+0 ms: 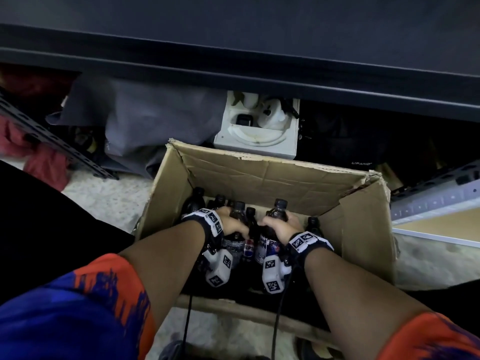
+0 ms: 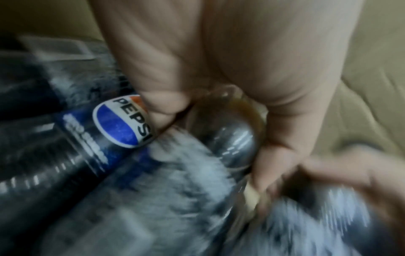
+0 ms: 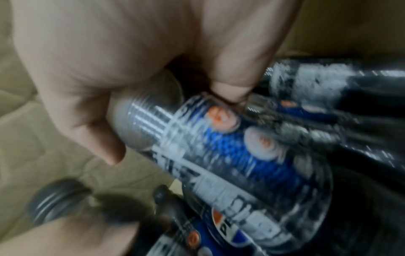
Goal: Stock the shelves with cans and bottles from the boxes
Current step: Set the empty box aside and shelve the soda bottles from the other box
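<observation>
Gripping one cola bottle point(image 1: 237, 222) each, left hand point(image 1: 231, 224) and right hand point(image 1: 281, 228) sit low between cardboard box point(image 1: 259, 175) walls.

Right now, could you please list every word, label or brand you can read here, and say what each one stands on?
"PEPSI": round logo on a bottle beside the left hand.
"EPS", partly hidden: bottle label between the hands in the box.
"LIPANO", small: dark bag behind the box.
Label on right hand's bottle: too blurred.

Storeroom or shop backroom, slotted metal shelving point(image 1: 59, 144), cardboard box point(image 1: 259, 178) of cola bottles point(image 1: 278, 211)
</observation>
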`<action>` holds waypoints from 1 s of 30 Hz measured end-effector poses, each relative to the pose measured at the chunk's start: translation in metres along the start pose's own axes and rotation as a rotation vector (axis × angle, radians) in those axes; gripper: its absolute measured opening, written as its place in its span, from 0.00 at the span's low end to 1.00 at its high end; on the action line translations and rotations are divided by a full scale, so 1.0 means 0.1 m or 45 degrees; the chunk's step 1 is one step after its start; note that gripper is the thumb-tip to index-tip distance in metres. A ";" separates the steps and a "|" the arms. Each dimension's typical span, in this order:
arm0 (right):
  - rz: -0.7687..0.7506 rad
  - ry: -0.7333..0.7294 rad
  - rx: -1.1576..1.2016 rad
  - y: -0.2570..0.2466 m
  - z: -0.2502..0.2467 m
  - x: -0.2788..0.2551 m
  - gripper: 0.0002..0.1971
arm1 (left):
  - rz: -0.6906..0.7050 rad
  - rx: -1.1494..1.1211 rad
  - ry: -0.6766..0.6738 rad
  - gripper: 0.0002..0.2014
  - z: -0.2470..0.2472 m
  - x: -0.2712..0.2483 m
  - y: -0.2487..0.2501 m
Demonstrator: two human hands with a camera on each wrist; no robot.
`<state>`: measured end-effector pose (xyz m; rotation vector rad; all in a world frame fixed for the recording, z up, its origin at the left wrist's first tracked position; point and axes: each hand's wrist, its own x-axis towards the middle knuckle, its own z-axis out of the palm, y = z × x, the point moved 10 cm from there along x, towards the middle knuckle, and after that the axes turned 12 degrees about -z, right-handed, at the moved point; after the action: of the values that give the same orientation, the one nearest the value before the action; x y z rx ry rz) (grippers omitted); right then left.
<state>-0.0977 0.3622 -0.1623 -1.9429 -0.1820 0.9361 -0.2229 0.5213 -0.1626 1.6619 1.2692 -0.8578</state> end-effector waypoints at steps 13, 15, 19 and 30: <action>-0.323 0.003 0.033 -0.92 -0.36 -0.27 0.25 | 0.201 -0.488 0.115 0.17 -0.53 -0.64 0.35; -0.394 -0.027 0.003 -1.13 -0.43 -0.39 0.27 | 0.240 -0.553 0.141 0.18 -0.61 -0.82 0.42; -0.555 -0.055 -0.063 -1.56 -0.57 -0.71 0.24 | 0.392 -0.581 0.141 0.20 -0.74 -1.23 0.63; -1.087 -0.213 -0.046 -3.03 -0.91 -1.59 0.06 | 0.898 -0.450 0.216 0.29 -1.38 -2.54 1.14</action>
<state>-0.0742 0.3905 0.1894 -1.5654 -1.0351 0.5061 -0.1724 0.5364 0.1437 1.7297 0.7777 -0.0633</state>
